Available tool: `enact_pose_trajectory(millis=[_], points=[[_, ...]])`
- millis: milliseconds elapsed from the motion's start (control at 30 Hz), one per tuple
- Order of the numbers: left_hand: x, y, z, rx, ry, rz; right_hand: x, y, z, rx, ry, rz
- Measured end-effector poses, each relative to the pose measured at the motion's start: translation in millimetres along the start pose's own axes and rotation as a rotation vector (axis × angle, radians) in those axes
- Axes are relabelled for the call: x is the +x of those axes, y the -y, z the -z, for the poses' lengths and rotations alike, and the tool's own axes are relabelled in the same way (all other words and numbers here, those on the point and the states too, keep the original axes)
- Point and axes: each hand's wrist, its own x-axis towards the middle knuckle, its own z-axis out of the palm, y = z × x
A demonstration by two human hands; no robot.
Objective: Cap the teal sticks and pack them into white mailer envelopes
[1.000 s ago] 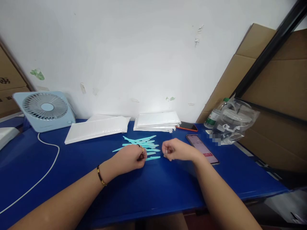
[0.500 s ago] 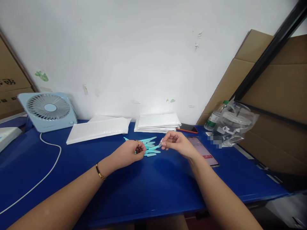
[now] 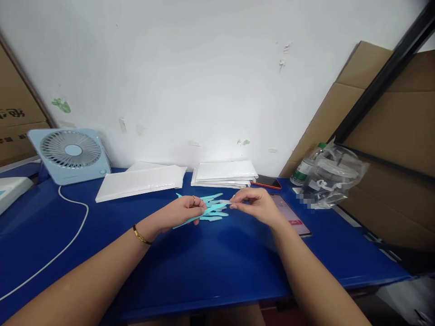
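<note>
My left hand [image 3: 181, 212] is closed around a turquoise eyebrow razor [image 3: 216, 208], whose handle sticks out below the palm toward the lower left. At the razor's other end, my right hand [image 3: 257, 205] pinches a small translucent blade cover [image 3: 225, 202] between thumb and fingertips. I cannot tell whether the cover is seated on the blade or apart from it. Several more turquoise razors [image 3: 215, 218] lie in a loose pile on the blue table [image 3: 204, 267], beneath and behind the hands, partly hidden by my left hand.
White padded envelopes [image 3: 139, 182] and a stack of white packets [image 3: 226, 171] lie along the wall. A light blue fan [image 3: 73, 154] with a cable stands left. To the right are two phones [image 3: 288, 213], a bottle [image 3: 303, 170] and a bagged cup [image 3: 335, 179].
My left hand has turned, so the held razor's handle now shows below the palm. My right hand has shifted slightly right, and the translucent cover now lies more level.
</note>
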Motion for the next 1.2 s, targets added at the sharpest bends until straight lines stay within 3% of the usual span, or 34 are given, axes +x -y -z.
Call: enact_pose_trajectory(millis=[133, 467, 700, 900, 1067, 1133, 1200], points=[[1.2, 2.9, 2.9, -0.052, -0.017, 0.024, -0.2, -0.3, 7.6, -0.010, -0.024, 0.026], [-0.4, -0.1, 2.2, -0.032, 0.055, 0.009, 0.1, -0.5, -11.2, -0.033, 0.204, 0.013], [-1.3, -0.8, 8.1, -0.065, 0.034, 0.032, -0.8, -2.5, 8.9, -0.019, 0.033, 0.008], [-1.1, -0.4, 7.0, -0.044, 0.076, 0.036, -0.5, 0.5, -2.2, -0.016, 0.125, 0.040], [1.1, 3.5, 2.3, 0.114, 0.112, -0.015, 0.2, -2.8, -14.4, -0.063, 0.213, 0.050], [1.3, 5.1, 2.5, 0.290, 0.039, -0.078, 0.5, -7.4, -17.0, -0.135, 0.253, 0.058], [1.7, 8.8, 6.1, 0.522, -0.111, -0.147, 0.7, -12.7, -18.9, -0.223, 0.296, 0.066]])
